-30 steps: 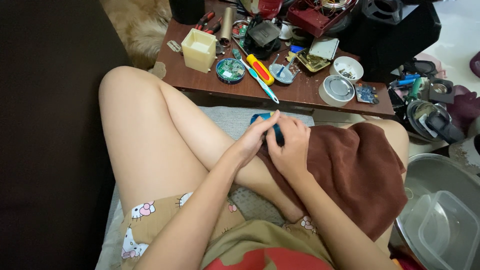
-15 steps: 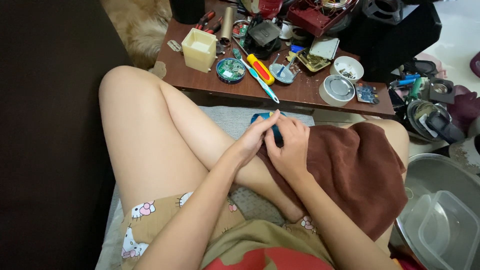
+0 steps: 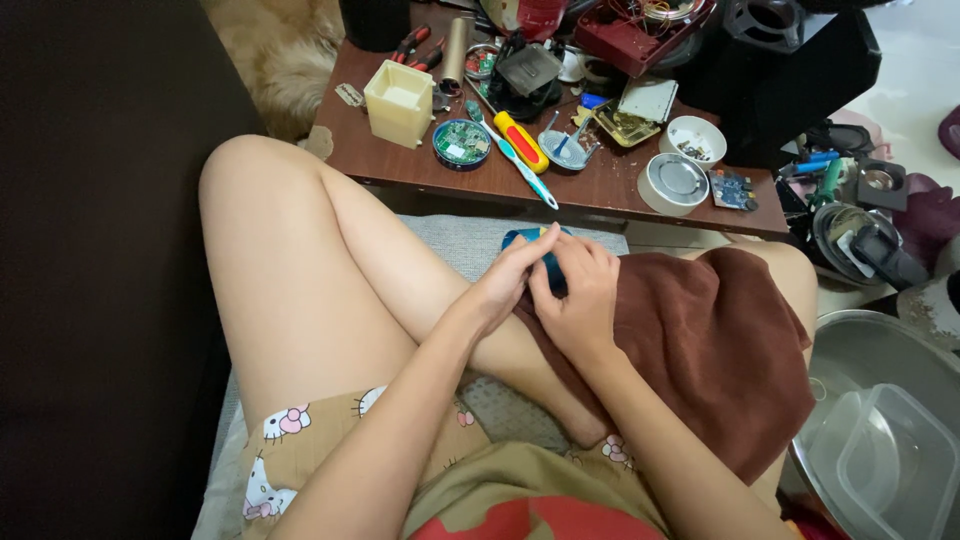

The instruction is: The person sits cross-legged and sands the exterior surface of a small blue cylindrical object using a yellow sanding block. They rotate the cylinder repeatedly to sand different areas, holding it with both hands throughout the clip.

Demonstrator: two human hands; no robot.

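Head view: both hands meet over the lap. The left hand (image 3: 500, 285) and right hand (image 3: 580, 300) pinch a small dark blue device (image 3: 548, 262) between fingertips, at the near-left edge of the brown towel (image 3: 710, 340). Judgement: keep it braced on the towel. Beyond, a screwdriver (image 3: 522, 141) lies on the wooden table (image 3: 620, 185).

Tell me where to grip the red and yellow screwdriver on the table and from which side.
Grip the red and yellow screwdriver around its thick handle, coming from above. It lies flat on the wooden table, with the toothbrush close alongside, so pinch across the handle's width rather than the thin shaft.
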